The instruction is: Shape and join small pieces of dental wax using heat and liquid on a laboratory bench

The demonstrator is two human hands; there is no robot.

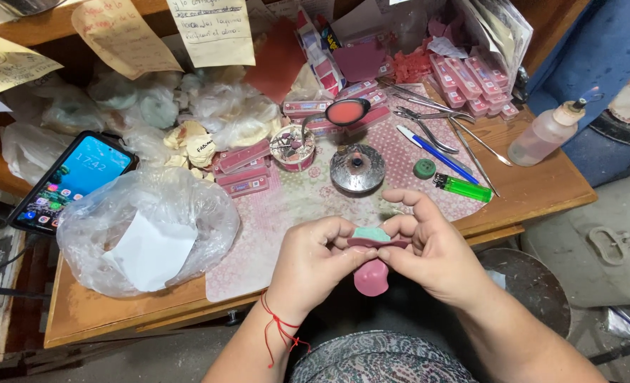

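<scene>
Over a cluttered wooden desk [542,188], both hands [375,259] pinch a pink wax mould [371,273], its long axis vertical, pale-green top upward.

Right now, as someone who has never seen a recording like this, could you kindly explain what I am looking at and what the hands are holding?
There is one picture, taken by a camera worn on a person's head, looking down at their own two bare hands over a wooden workbench. No machine is involved. The left hand, with a red string at the wrist, and the right hand together pinch a small pink model with a pale green piece on top, held just in front of the bench edge. On the bench lie a green lighter, a blue pen, metal pliers and tweezers, a round metal lid, a squeeze bottle, small pink boxes, a clear plastic bag with white paper and a lit phone.
</scene>
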